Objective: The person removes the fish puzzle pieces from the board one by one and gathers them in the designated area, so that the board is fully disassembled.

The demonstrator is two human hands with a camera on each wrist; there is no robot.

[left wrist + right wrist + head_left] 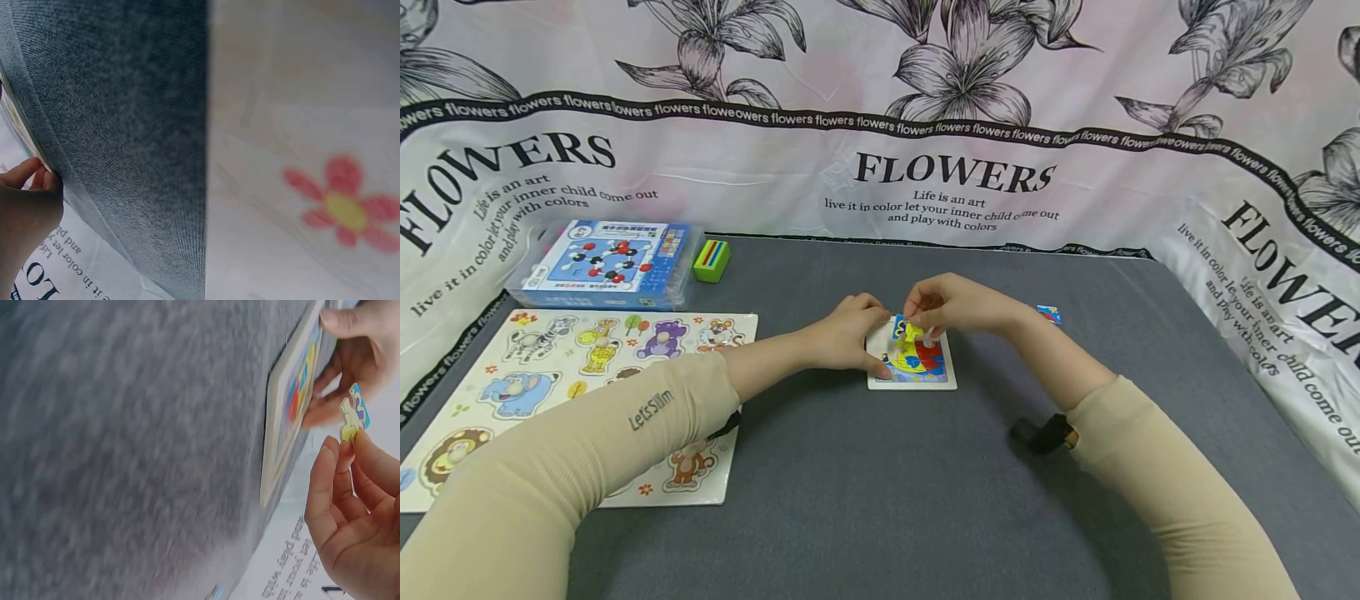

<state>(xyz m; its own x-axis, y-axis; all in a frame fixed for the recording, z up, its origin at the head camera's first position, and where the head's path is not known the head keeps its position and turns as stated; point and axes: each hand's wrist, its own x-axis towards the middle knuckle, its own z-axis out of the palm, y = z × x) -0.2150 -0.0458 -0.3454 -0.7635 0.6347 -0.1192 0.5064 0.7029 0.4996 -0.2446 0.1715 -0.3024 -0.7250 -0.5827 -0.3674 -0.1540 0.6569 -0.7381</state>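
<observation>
A small square jigsaw board (950, 373) with a white rim lies mid-table, with a yellow, red and blue picture partly filled in. My left hand (850, 335) holds it by its left side, thumb at the near edge and fingers at the far edge. Over the board, my right hand (953, 302) pinches a small jigsaw piece (353, 417) between thumb and fingertips. That piece is blue and yellow with a purple "2" and stands raised above the board. Another loose blue piece (1049, 314) lies on the table beyond my right forearm.
At the left lies a large animal puzzle board (718, 479), partly under my left forearm. Behind it stand a clear box with a blue molecule-model label (602, 262) and a green block with coloured stripes (711, 261). A flower-printed cloth (760, 187) hangs behind the grey table.
</observation>
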